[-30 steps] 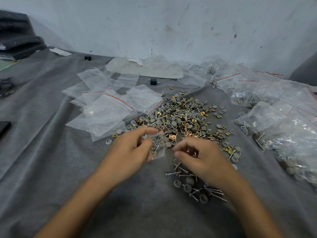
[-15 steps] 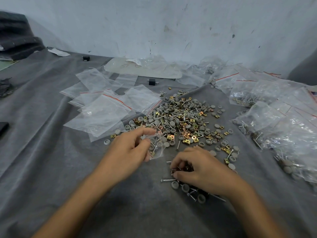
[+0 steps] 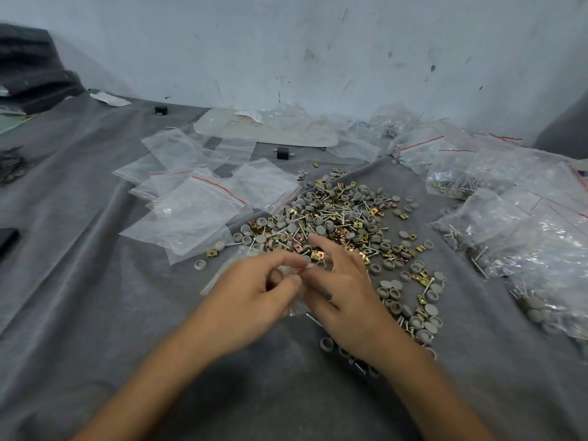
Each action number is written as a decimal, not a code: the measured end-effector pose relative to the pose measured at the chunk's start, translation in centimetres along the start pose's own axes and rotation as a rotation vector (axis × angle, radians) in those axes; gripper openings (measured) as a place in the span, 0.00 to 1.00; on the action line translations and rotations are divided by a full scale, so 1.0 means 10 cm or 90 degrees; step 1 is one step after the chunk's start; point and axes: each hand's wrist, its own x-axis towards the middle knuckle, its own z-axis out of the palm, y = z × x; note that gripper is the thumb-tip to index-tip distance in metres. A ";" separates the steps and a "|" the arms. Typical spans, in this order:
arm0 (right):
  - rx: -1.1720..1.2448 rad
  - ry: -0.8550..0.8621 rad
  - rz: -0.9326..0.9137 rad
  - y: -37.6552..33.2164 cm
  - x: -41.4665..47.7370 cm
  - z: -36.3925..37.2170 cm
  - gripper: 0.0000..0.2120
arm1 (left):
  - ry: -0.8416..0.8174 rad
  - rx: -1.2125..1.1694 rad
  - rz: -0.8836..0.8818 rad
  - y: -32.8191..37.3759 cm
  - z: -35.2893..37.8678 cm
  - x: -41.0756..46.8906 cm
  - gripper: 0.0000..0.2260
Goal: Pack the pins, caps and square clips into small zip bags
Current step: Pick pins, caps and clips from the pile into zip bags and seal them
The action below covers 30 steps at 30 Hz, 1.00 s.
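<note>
From the head view, the left hand (image 3: 254,294) pinches the mouth of a small zip bag (image 3: 222,275) between thumb and forefinger, just above the grey-covered desk (image 3: 95,281). The right hand (image 3: 346,291) is at the bag's opening, forefinger stretched out. Blur hides whether its grip holds any parts, so I cannot tell. Just beyond both hands lies a large loose heap of pins (image 3: 329,214), grey caps (image 3: 321,230) and brass-coloured square clips (image 3: 318,254), and a smaller scatter (image 3: 413,307) trails beside the right wrist. Filled bags (image 3: 509,237) are heaped at the right edge, while flat empty bags (image 3: 191,211) lie to the left of the heap. By the look of it, the packing is well under way, yet many parts and bags are left to do.
</note>
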 end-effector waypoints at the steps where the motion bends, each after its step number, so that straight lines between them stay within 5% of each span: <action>1: 0.023 0.009 -0.003 0.01 0.01 0.00 0.12 | -0.015 -0.013 0.011 0.02 -0.02 -0.01 0.11; 10: 0.207 0.034 0.108 0.10 0.05 -0.08 0.14 | 0.382 -0.042 -0.112 -0.09 -0.66 0.08 0.10; 13: 0.277 0.038 0.128 0.08 0.06 -0.10 0.19 | 0.301 0.084 -0.053 -0.04 -0.57 0.03 0.02; 17: 0.387 0.048 0.171 0.05 0.07 -0.09 0.19 | 0.045 0.284 0.086 0.00 -0.24 -0.08 0.19; 20: 0.515 0.046 0.228 0.01 0.06 -0.10 0.15 | 0.057 0.380 0.167 0.00 -0.09 -0.07 0.15; 23: 0.673 0.056 0.264 -0.03 0.07 -0.17 0.09 | 0.139 0.219 0.167 0.02 -0.15 -0.01 0.06; 28: 0.846 0.107 0.180 -0.05 0.08 -0.21 0.07 | 0.139 -0.263 0.094 0.18 -0.16 0.03 0.05; 30: 0.874 0.102 0.141 -0.05 0.07 -0.22 0.20 | 0.118 -0.356 0.084 0.23 -0.17 0.01 0.07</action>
